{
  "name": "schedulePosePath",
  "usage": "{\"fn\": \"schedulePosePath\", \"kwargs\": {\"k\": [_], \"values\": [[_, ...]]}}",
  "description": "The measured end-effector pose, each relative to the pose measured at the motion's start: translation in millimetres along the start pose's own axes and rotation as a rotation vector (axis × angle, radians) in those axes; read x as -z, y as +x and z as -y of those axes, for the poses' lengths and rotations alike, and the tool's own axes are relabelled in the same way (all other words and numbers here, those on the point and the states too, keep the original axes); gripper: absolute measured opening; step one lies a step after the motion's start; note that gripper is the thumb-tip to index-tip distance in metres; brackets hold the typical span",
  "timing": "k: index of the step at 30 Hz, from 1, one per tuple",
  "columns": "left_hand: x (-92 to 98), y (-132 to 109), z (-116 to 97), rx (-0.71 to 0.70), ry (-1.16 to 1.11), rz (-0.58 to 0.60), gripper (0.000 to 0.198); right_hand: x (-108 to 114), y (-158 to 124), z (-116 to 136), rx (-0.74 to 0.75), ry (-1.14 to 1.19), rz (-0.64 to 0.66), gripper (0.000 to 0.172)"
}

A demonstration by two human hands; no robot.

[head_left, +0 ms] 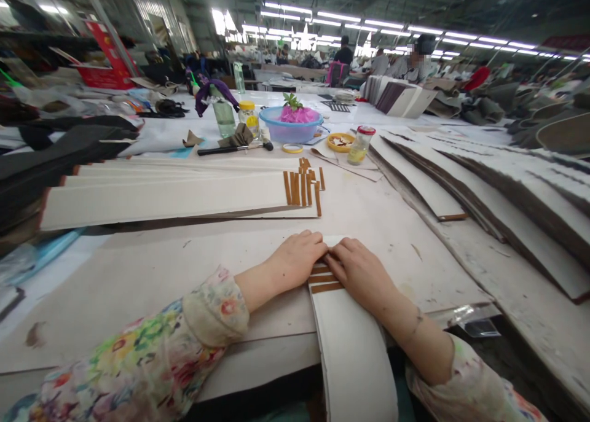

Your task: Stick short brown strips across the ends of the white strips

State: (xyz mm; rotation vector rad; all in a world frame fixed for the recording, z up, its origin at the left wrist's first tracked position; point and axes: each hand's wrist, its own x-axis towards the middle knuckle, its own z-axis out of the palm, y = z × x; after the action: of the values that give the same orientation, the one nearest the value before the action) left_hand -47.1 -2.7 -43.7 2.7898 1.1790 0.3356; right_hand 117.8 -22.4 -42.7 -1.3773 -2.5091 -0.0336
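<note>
My left hand [298, 256] and my right hand [362, 271] meet at the far end of a long white strip of material [353, 345], their curled fingers pressed on it. The strip hangs over the table's near edge toward me. Several narrow brown strips [327, 279] lie across it just below my fingers. What the fingertips pinch at the strip's end is partly hidden. Beyond my left hand rests a stack of similar white strips [170, 199], with short brown strips [295, 188] gathered on its right end.
More white pieces with brown edges [419, 182] are layered on the right. Farther back stand a blue basin [271, 126], a red-lidded jar [361, 147], a yellow dish [340, 148], a green bottle [224, 118] and a black-handled brush [225, 150]. Dark material [59, 158] is piled at left.
</note>
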Motion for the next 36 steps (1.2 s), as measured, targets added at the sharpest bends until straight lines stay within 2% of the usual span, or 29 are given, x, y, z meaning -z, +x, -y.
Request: {"fn": "schedulePosePath", "kwargs": {"k": [3,8,10,14,19,22,27,32,36], "values": [[-0.5,-1,1,0.002,-0.008,-0.004,0.015,0,0,3,0.005,-0.063,0.012,0.016],[-2.4,-8,18,0.038,-0.306,-0.041,0.014,2,0,2,0.020,-0.075,0.039,0.018],[-2.4,-13,22,0.062,-0.350,-0.067,0.015,3,1,1,0.019,-0.055,0.049,0.018],[-2.5,-17,24,0.092,-0.360,-0.093,0.014,4,4,-2,0.035,0.046,0.075,0.016],[-4.1,-15,23,0.071,-0.323,-0.090,0.011,2,8,-3,0.127,0.178,0.091,0.020],[-4.1,-18,21,0.037,-0.216,-0.072,0.013,3,8,-2,0.159,0.150,0.096,0.019],[1.5,-35,17,-0.042,-0.039,0.002,0.029,5,7,1,0.181,0.082,0.103,0.018],[9.0,-43,21,-0.008,-0.107,-0.015,0.026,0,0,-1,0.116,0.169,0.021,0.020],[11.8,-28,32,0.053,-0.210,-0.044,0.028,-3,-5,-4,0.069,0.223,-0.038,0.023]]}}
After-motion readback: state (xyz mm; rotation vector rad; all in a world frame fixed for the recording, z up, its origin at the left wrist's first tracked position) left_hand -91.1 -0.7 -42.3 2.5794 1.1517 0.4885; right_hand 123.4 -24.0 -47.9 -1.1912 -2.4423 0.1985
